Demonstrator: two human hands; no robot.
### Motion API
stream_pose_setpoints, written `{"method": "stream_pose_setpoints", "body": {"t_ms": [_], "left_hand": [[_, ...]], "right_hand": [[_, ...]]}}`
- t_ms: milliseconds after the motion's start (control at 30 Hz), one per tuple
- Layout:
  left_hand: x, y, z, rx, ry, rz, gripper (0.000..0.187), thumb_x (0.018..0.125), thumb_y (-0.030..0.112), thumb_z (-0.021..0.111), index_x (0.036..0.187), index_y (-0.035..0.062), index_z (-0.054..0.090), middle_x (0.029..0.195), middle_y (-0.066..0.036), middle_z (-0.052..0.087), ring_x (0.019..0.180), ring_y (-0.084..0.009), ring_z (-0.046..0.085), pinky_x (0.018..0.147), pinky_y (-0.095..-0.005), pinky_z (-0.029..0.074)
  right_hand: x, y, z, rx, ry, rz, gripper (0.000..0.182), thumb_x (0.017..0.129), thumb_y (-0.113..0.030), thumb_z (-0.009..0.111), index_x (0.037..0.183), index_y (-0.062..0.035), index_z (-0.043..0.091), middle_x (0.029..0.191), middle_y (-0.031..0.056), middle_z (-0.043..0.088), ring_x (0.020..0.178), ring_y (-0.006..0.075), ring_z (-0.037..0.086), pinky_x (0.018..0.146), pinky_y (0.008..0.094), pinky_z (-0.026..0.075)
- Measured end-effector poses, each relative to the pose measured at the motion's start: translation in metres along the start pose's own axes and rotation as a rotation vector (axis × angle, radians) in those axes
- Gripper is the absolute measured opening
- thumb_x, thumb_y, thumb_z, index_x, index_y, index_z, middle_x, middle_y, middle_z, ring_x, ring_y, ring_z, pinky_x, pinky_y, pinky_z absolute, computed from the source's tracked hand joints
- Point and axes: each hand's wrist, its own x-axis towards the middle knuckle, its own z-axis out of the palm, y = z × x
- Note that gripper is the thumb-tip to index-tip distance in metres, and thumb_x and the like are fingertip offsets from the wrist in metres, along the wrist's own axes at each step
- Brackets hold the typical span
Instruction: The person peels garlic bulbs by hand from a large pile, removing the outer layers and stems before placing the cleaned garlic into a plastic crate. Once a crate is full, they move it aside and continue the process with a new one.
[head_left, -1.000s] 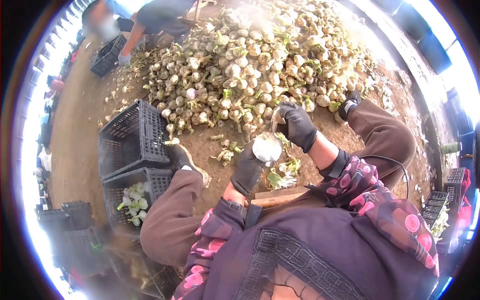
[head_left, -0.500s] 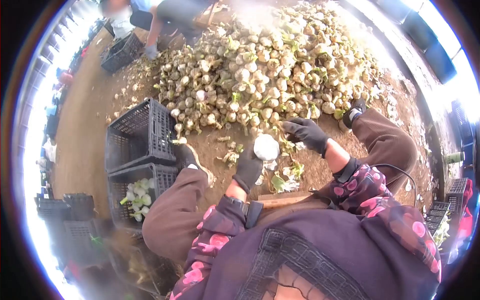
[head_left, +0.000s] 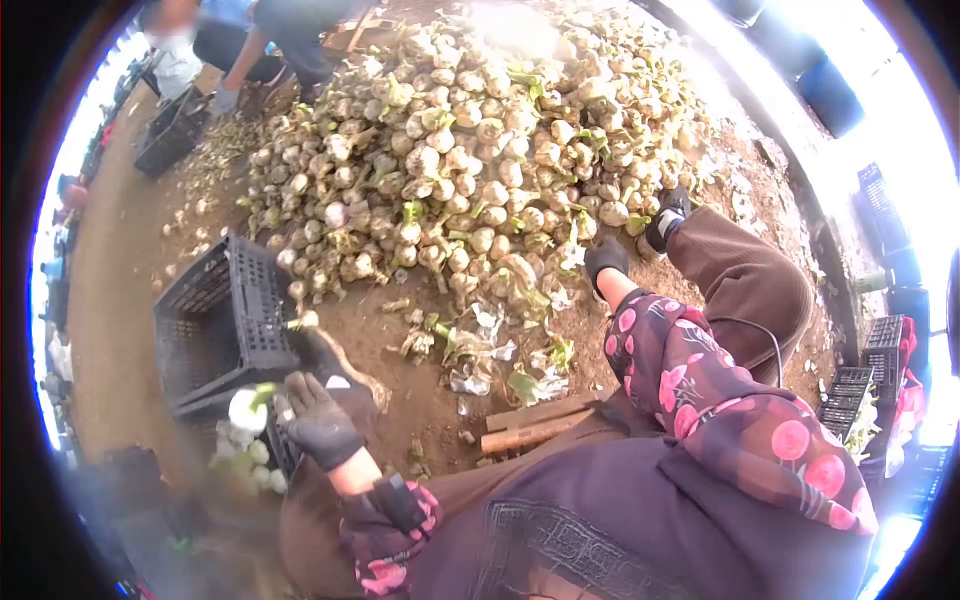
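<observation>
My left hand (head_left: 320, 425), in a dark glove, is open beside the lower black crate, its fingers spread. Just left of its fingertips a white peeled bulb (head_left: 247, 410) with a green stem is over the crate, apart from the palm. Other peeled bulbs (head_left: 240, 452) lie in that crate. My right hand (head_left: 606, 258), also gloved, reaches to the near right edge of a large heap of bulbs (head_left: 440, 160). Its fingers are partly hidden among the bulbs, so what they hold does not show.
An empty black crate (head_left: 215, 325) stands at the left. Loose peelings (head_left: 480, 350) and a wooden piece (head_left: 535, 425) lie before my lap. Another person (head_left: 290, 40) crouches at the top left by a dark crate (head_left: 172, 130). More crates (head_left: 848, 400) stand at the right.
My left hand has moved left to the crate and let go of the white bulb. My right hand has moved away from it towards the heap. The view has shifted.
</observation>
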Motion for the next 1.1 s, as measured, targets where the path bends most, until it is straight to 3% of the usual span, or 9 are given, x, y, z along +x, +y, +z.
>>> {"method": "stream_pose_setpoints", "body": {"t_ms": [133, 233, 300, 333, 433, 500, 700, 967, 1100], "left_hand": [[-0.018, -0.035, 0.02, 0.242, -0.037, -0.185, 0.043, 0.093, 0.029, 0.048, 0.128, 0.0054, 0.04, 0.123, -0.007, 0.048, 0.106, -0.0183, 0.05, 0.1, -0.035, 0.039], [-0.042, -0.069, 0.045, 0.307, -0.243, -0.28, 0.039, 0.093, 0.02, 0.047, 0.128, 0.0056, 0.041, 0.113, -0.004, 0.051, 0.1, -0.0156, 0.052, 0.089, -0.0305, 0.046], [-0.042, -0.084, 0.037, 0.303, -0.381, -0.268, 0.038, 0.091, 0.016, 0.048, 0.127, 0.0042, 0.042, 0.112, -0.005, 0.051, 0.098, -0.0154, 0.052, 0.087, -0.0299, 0.047], [-0.036, -0.092, 0.028, 0.427, -0.413, -0.369, 0.04, 0.089, 0.012, 0.049, 0.128, 0.0058, 0.041, 0.111, -0.006, 0.052, 0.097, -0.0153, 0.053, 0.084, -0.0303, 0.049], [-0.038, -0.111, 0.037, 0.613, -0.441, -0.546, 0.046, 0.086, 0.007, 0.051, 0.13, 0.0094, 0.04, 0.108, -0.007, 0.054, 0.092, -0.0144, 0.054, 0.076, -0.029, 0.05], [-0.06, -0.116, 0.049, 0.687, -0.444, -0.637, 0.049, 0.085, 0.005, 0.052, 0.131, 0.0114, 0.039, 0.107, -0.008, 0.054, 0.09, -0.0136, 0.055, 0.072, -0.0273, 0.05], [-0.114, -0.122, 0.085, 1.054, -0.855, -0.581, 0.05, 0.088, 0.007, 0.051, 0.135, 0.0102, 0.035, 0.098, -0.006, 0.057, 0.078, -0.01, 0.055, 0.062, -0.0245, 0.046], [-0.127, -0.129, 0.082, 1.158, -1.292, -0.061, 0.038, 0.089, 0.008, 0.051, 0.125, 0.0032, 0.045, 0.101, -0.007, 0.058, 0.082, -0.0133, 0.056, 0.069, -0.0276, 0.047], [-0.154, -0.11, 0.106, 0.783, -1.062, -0.522, 0.029, 0.091, 0.018, 0.048, 0.114, 0.0017, 0.056, 0.093, -0.006, 0.062, 0.083, -0.0139, 0.059, 0.071, -0.027, 0.048]], "right_hand": [[0.052, -0.017, -0.006, 0.046, 0.019, -0.437, 0.038, 0.079, -0.024, 0.059, 0.115, -0.0159, 0.06, 0.107, 0.013, 0.063, 0.099, 0.0294, 0.06, 0.08, 0.0407, 0.048], [0.108, -0.01, 0.054, -1.139, -0.074, -1.022, 0.023, 0.084, -0.015, 0.051, 0.094, -0.0147, 0.071, 0.103, 0.0025, 0.066, 0.096, 0.0222, 0.061, 0.076, 0.0377, 0.049], [0.082, -0.028, 0.035, -0.25, -0.056, -0.422, 0.022, 0.08, -0.018, 0.053, 0.092, -0.0086, 0.069, 0.094, 0.0157, 0.067, 0.09, 0.0339, 0.063, 0.075, 0.0422, 0.051], [0.053, -0.039, 0.009, -0.086, -0.061, -0.397, 0.027, 0.078, -0.022, 0.054, 0.099, -0.0083, 0.065, 0.095, 0.0207, 0.064, 0.091, 0.0379, 0.062, 0.078, 0.0457, 0.049], [0.012, -0.065, -0.017, -0.135, -0.024, -0.653, 0.035, 0.079, -0.022, 0.053, 0.114, -0.0179, 0.056, 0.1, 0.0149, 0.065, 0.09, 0.0341, 0.062, 0.078, 0.0439, 0.049], [-0.033, -0.094, -0.052, -0.061, -0.374, -0.636, 0.031, 0.079, -0.028, 0.058, 0.108, -0.0147, 0.06, 0.094, 0.0126, 0.066, 0.086, 0.0314, 0.064, 0.075, 0.0408, 0.049], [-0.154, -0.117, -0.102, 0.236, -0.583, -1.211, 0.023, 0.073, -0.018, 0.066, 0.093, -0.0083, 0.061, 0.086, 0.0155, 0.064, 0.084, 0.0344, 0.061, 0.073, 0.0427, 0.048], [-0.19, -0.081, -0.164, 0.366, -0.535, -1.018, 0.031, 0.08, -0.024, 0.068, 0.103, -0.0056, 0.058, 0.097, 0.0161, 0.063, 0.09, 0.0278, 0.062, 0.077, 0.0374, 0.048], [-0.183, -0.056, -0.13, 1.056, -0.519, -0.955, 0.046, 0.086, -0.023, 0.065, 0.125, -0.0065, 0.047, 0.116, 0.0088, 0.057, 0.108, 0.0197, 0.054, 0.091, 0.0331, 0.044]]}}
